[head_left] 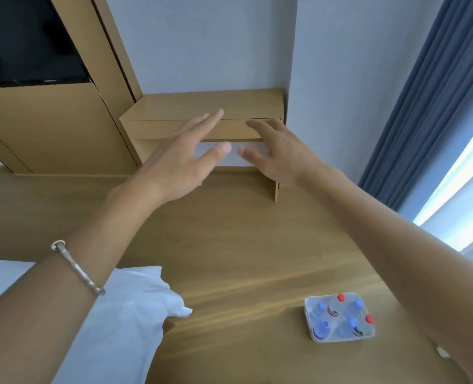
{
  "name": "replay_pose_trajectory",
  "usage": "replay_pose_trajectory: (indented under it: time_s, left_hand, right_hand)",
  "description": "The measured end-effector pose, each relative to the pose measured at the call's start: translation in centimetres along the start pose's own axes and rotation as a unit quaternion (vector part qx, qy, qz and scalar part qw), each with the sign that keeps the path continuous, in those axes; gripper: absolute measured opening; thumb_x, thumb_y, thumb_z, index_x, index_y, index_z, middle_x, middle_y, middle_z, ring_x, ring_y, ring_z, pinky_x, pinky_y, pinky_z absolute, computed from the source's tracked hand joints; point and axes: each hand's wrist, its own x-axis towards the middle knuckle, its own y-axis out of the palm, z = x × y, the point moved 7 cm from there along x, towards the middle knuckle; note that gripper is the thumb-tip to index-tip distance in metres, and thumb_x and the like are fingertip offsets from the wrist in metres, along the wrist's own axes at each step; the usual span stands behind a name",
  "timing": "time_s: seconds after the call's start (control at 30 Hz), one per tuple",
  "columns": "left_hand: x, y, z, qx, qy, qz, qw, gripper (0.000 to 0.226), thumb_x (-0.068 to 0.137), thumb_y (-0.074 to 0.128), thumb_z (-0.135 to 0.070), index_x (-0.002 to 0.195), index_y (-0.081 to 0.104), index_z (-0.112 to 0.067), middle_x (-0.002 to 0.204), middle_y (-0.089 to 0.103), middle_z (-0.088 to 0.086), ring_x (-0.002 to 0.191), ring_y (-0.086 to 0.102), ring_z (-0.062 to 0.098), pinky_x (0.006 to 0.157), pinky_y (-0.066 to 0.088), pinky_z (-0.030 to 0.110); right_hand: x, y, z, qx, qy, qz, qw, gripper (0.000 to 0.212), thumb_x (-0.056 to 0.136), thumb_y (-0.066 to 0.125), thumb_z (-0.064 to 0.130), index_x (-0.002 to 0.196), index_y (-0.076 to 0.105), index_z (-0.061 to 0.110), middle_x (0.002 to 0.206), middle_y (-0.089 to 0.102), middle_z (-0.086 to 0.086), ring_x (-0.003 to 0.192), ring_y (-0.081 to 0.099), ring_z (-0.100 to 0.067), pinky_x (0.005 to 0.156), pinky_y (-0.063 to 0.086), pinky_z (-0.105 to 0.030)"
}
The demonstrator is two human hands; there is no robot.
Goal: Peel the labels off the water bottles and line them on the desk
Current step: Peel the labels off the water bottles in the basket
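Several small water bottles with blue and red caps stand packed in a clear plastic tray (309, 320) on the wooden floor at the lower right. One red-capped bottle (336, 305) shows a label, and so does another red-capped bottle (364, 327). My left hand (184, 159) and my right hand (278, 153) are stretched forward side by side in the air, fingers straight and spread, holding nothing. Both hover in front of a small wooden desk (210, 106) against the wall, far from the tray.
A white pillow or bedding (124, 309) lies at the lower left. A wooden cabinet with a dark screen (22, 40) stands at the left. A blue curtain (429, 92) and a bright window are at the right. A silver bracelet (77, 268) is on my left wrist.
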Motion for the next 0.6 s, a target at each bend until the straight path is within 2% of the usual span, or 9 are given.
replay_pose_trajectory:
  time_s: [0.1, 0.27, 0.33, 0.4, 0.53, 0.6]
  left_hand:
    - [5.7, 2.4, 0.3, -0.009, 0.020, 0.027, 0.999, 0.055, 0.096, 0.042, -0.052, 0.147, 0.020, -0.051, 0.158, 0.017, -0.024, 0.145, 0.014, -0.004, 0.119, 0.017, 0.035]
    - [14.9, 9.5, -1.1, -0.038, 0.082, 0.106, 0.990, 0.055, 0.097, 0.046, -0.047, 0.148, 0.024, -0.047, 0.158, 0.020, -0.022, 0.145, 0.016, -0.003, 0.119, 0.017, 0.030]
    - [18.8, 13.0, -2.1, -0.048, 0.122, 0.147, 0.980, 0.056, 0.097, 0.045, -0.047, 0.149, 0.025, -0.045, 0.157, 0.020, -0.023, 0.139, 0.017, -0.009, 0.114, 0.016, 0.022]
    - [22.4, 16.7, -3.5, -0.052, 0.168, 0.185, 0.967, 0.056, 0.097, 0.045, -0.046, 0.149, 0.025, -0.043, 0.157, 0.021, -0.022, 0.132, 0.019, -0.014, 0.110, 0.016, 0.018]
    - [28.4, 23.6, -6.9, -0.051, 0.267, 0.277, 0.922, 0.057, 0.098, 0.044, -0.045, 0.150, 0.024, -0.039, 0.159, 0.022, -0.013, 0.145, 0.020, 0.002, 0.110, 0.017, 0.020]
    - [30.7, 26.5, -8.3, -0.061, 0.304, 0.317, 0.896, 0.056, 0.098, 0.045, -0.044, 0.150, 0.025, -0.038, 0.159, 0.022, -0.012, 0.145, 0.022, 0.004, 0.107, 0.017, 0.018]
  right_hand:
    - [2.7, 0.1, -4.5, -0.003, 0.035, -0.001, 0.999, 0.064, 0.094, 0.042, 0.056, 0.149, 0.027, 0.026, 0.149, 0.032, -0.001, 0.129, 0.044, -0.021, 0.104, 0.039, -0.039]
    - [4.6, -1.0, -13.3, -0.013, 0.146, -0.034, 0.989, 0.064, 0.095, 0.041, 0.057, 0.149, 0.025, 0.027, 0.153, 0.028, 0.000, 0.134, 0.040, -0.021, 0.103, 0.036, -0.037]
    - [4.5, -1.4, -17.1, -0.013, 0.196, -0.050, 0.979, 0.064, 0.095, 0.041, 0.056, 0.149, 0.025, 0.027, 0.153, 0.029, 0.000, 0.133, 0.041, -0.020, 0.104, 0.036, -0.036]
    - [4.3, -1.7, -20.8, -0.017, 0.250, -0.067, 0.966, 0.063, 0.095, 0.042, 0.054, 0.149, 0.026, 0.025, 0.152, 0.029, -0.002, 0.131, 0.044, -0.020, 0.105, 0.037, -0.036]
    - [3.1, -2.8, -27.8, -0.015, 0.378, -0.119, 0.918, 0.064, 0.095, 0.043, 0.053, 0.149, 0.027, 0.021, 0.150, 0.030, -0.004, 0.115, 0.053, -0.019, 0.099, 0.041, -0.034]
    - [2.4, -3.0, -30.4, -0.024, 0.423, -0.136, 0.895, 0.065, 0.095, 0.043, 0.053, 0.149, 0.027, 0.021, 0.150, 0.031, -0.004, 0.124, 0.047, -0.020, 0.099, 0.039, -0.033]
